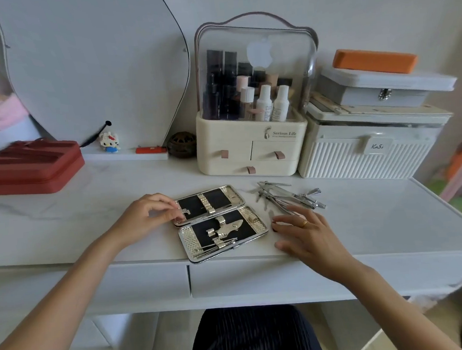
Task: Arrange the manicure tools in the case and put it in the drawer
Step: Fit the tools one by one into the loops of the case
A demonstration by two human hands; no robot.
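Observation:
An open manicure case with silver rims and black lining lies flat near the desk's front edge. Its near half holds a nail clipper and a few thin tools under straps. My left hand rests at the far half's left edge, fingertips pinching a small metal piece there. A loose pile of silver manicure tools lies to the right of the case. My right hand hovers beside the case, fingers spread, holding nothing, fingertips close to the pile. Two closed drawers sit in the desk's front.
A cream cosmetics organiser with small drawers stands behind the case. A white ribbed box with stacked boxes is at the right, a red zip case at the left. A mirror leans on the wall.

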